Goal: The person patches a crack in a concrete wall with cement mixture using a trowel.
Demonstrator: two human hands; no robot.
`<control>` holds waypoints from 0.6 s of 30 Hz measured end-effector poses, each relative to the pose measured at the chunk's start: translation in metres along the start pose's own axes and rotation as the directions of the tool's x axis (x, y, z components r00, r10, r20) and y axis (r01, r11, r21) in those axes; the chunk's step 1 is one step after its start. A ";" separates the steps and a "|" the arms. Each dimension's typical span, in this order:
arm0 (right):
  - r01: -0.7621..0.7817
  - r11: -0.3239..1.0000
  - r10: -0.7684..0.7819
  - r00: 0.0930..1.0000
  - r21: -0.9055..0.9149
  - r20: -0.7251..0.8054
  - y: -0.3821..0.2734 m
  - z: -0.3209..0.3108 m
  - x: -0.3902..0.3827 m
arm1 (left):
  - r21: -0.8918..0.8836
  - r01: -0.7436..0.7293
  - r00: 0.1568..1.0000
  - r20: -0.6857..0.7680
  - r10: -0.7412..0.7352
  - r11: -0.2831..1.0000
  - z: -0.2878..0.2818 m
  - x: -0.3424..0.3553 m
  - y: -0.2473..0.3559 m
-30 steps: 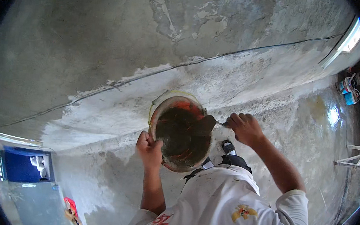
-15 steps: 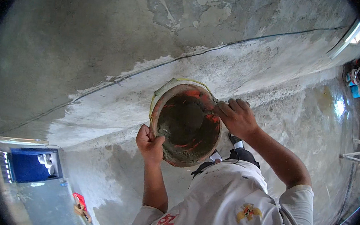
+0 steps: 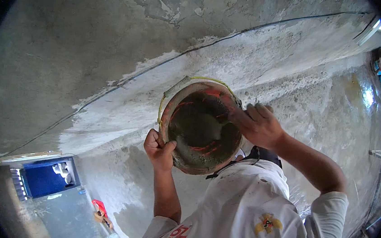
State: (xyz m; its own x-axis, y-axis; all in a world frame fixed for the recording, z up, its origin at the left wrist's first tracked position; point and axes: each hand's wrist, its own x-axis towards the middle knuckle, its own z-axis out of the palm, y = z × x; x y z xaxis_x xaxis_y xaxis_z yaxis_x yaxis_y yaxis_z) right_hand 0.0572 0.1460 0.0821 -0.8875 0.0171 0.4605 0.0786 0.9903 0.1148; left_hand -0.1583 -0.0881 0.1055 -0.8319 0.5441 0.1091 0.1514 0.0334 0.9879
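Showing in the head view between the white shirt (image 3: 227,213) and the patchy, rough wall (image 3: 113,117), a round bucket (image 3: 167,117) with orange-streaked insides and a yellow bail (image 3: 214,80) contains wet grey mix (image 3: 203,124). The left hand (image 3: 159,152) pinches its rim, thumb inside; the right hand (image 3: 260,125), blurred, curls at the opposite rim, its grip unclear.

Right fingers (image 3: 244,118) blurred, their grip unclear, bucket rim (image 3: 165,117) behind them partly hidden.
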 end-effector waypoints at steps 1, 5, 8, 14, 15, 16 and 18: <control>0.003 1.000 -0.002 0.997 -0.008 0.073 0.003 0.000 -0.007 | -0.002 0.008 0.999 -0.037 -0.008 1.000 0.003 -0.002 0.001; -0.022 0.999 0.009 0.961 0.044 0.277 -0.018 0.002 -0.024 | 0.076 -0.032 0.981 -0.186 0.046 0.997 0.014 -0.010 -0.008; -0.074 0.996 0.071 0.996 0.042 0.059 -0.052 0.013 -0.026 | 0.037 -0.048 0.967 -0.249 0.055 0.998 0.032 -0.008 -0.005; -0.410 0.824 0.347 0.911 0.392 0.224 -0.087 0.036 -0.005 | 0.250 -0.111 0.981 -0.126 0.146 0.962 0.044 -0.014 -0.003; -0.468 0.761 0.390 0.884 0.450 0.259 -0.087 0.038 -0.001 | 0.236 -0.078 0.984 -0.140 0.113 0.969 0.045 -0.014 0.000; -0.545 0.671 0.449 0.838 0.503 0.309 -0.086 0.036 0.003 | 0.247 -0.074 0.983 -0.147 0.113 0.966 0.042 -0.015 0.000; -0.654 0.542 0.509 0.755 0.527 0.414 -0.083 0.025 0.016 | 0.225 -0.047 0.978 -0.189 0.091 0.973 0.040 -0.021 -0.001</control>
State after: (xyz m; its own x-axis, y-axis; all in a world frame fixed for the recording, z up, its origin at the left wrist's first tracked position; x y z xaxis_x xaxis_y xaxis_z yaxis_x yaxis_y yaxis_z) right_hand 0.0253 0.0677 0.0578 -0.8180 0.5737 0.0418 0.3838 0.5985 -0.7033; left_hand -0.1201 -0.0660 0.0981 -0.9004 0.3770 0.2171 0.3065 0.1955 0.9316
